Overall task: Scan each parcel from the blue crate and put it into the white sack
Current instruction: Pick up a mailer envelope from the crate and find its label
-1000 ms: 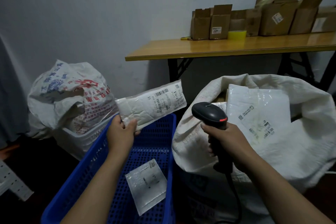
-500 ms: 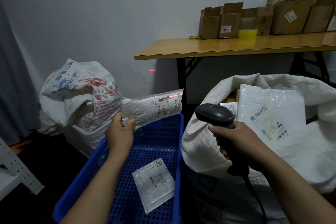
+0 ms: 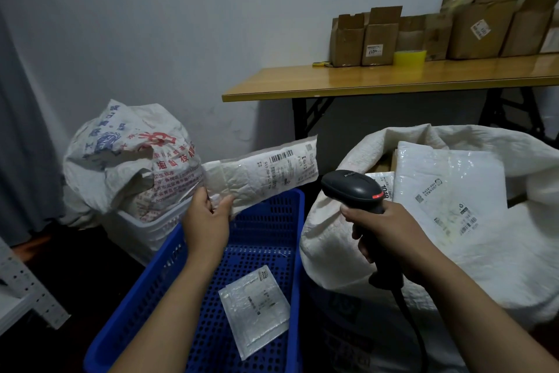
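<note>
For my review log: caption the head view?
The left hand holds a white parcel over the blue crate; the right hand grips the scanner beside the white sack.

The flat parcel (image 3: pixel 254 309) at six o'clock reads "2028". The held parcel (image 3: pixel 272 173) shows "00 015". The cardboard box (image 3: pixel 379 36) at one o'clock shows "017".

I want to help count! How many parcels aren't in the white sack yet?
2. The left hand holds one long parcel over the blue crate; one flat parcel lies in the crate. The left arm may hide more.
</note>
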